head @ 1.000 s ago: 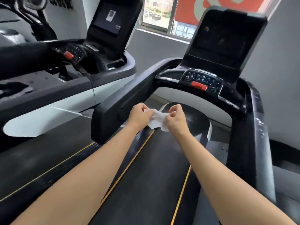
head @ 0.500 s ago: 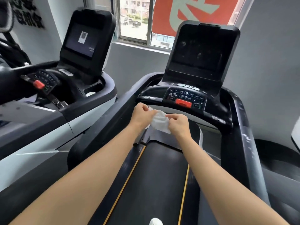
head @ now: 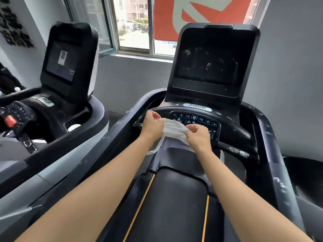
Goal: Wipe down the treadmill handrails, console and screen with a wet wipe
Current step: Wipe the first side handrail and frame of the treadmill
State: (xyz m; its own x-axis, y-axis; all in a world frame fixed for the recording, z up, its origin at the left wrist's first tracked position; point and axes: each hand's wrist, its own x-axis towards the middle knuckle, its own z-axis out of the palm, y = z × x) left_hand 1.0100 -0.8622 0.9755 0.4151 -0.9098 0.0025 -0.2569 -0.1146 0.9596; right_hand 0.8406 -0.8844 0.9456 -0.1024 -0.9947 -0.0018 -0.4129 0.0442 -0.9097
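Note:
A white wet wipe (head: 172,130) is stretched between both hands in front of the treadmill console. My left hand (head: 152,125) pinches its left end and my right hand (head: 198,134) pinches its right end. Behind them lies the black console keypad (head: 194,118) with numbered buttons, partly hidden by the wipe and hands. The dark screen (head: 208,69) rises above it, smudged. The left handrail (head: 111,145) and the right handrail (head: 272,158) run back toward me, the right one speckled with pale marks.
A second treadmill (head: 70,109) with its own screen and a red stop button stands close on the left. The black belt (head: 171,206) with yellow lines runs under my arms. A window (head: 134,25) and grey wall are ahead.
The view has moved forward and up toward the console. My hands have risen with the wipe from over the belt to in front of the keypad, and the wipe is pulled wider.

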